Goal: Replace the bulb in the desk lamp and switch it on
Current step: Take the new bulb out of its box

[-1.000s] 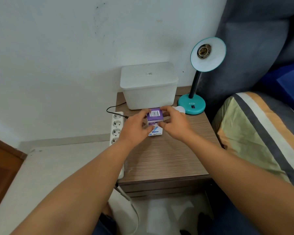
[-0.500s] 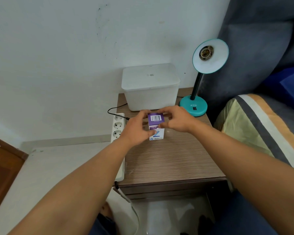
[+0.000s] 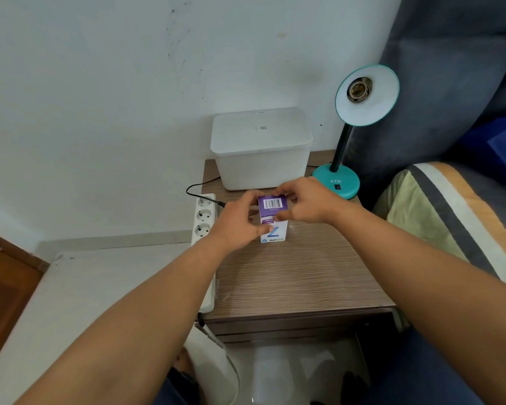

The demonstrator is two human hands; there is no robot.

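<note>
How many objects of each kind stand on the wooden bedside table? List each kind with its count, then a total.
Lidded white storage box: 1
Teal desk lamp: 1
Purple-and-white bulb carton, gripped by the left hand and right hand: 1
Total: 3

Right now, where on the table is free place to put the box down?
The near half of the table is bare, from the box to the front edge. The back is crowded: tub at the wall, lamp in the right corner, and both hands, left and right, on the box.
</note>
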